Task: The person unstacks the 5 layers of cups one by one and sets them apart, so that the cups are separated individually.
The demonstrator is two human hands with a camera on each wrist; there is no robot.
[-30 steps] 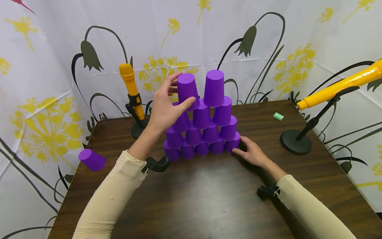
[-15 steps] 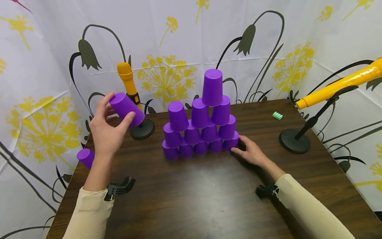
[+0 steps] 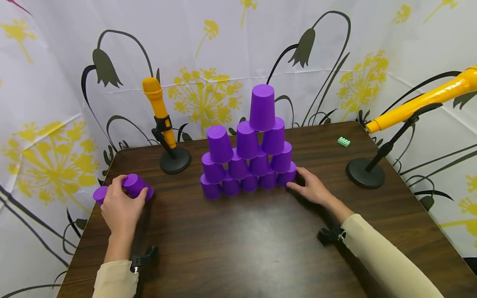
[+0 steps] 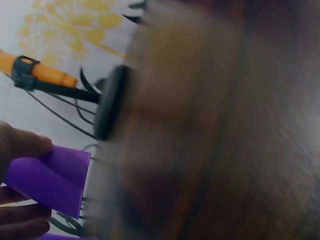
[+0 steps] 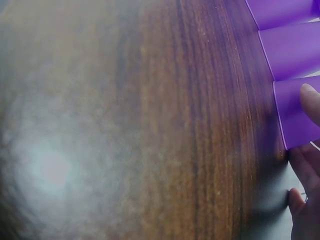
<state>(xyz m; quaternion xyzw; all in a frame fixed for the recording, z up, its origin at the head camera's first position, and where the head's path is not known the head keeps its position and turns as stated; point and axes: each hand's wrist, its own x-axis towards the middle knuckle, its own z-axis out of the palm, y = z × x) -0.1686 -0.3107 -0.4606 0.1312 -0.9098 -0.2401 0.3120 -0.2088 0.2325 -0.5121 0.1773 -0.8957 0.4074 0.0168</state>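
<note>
My left hand (image 3: 121,211) grips an upside-down purple cup (image 3: 133,184) low over the left side of the table. In the left wrist view, thumb and fingers lie on opposite sides of this cup (image 4: 62,182). Just left of it is another purple cup (image 3: 99,194), partly hidden by the hand. A pyramid of upside-down purple cups (image 3: 237,164) stands mid-table: three cups in its third row, and one top cup (image 3: 262,108) toward the right. My right hand (image 3: 316,189) holds the bottom right cup (image 3: 286,175), thumb on its front and fingers around its right side.
A yellow microphone (image 3: 156,99) on a black stand rises behind the left hand. Another yellow microphone (image 3: 421,101) on a stand (image 3: 365,173) is at the right. A small green toy brick (image 3: 343,142) lies near the back edge of the dark wooden table (image 3: 238,248).
My left hand has taken a cup off the third row's top left and carried it left and down beside the lone cup. The right hand stays at the bottom right cup.
</note>
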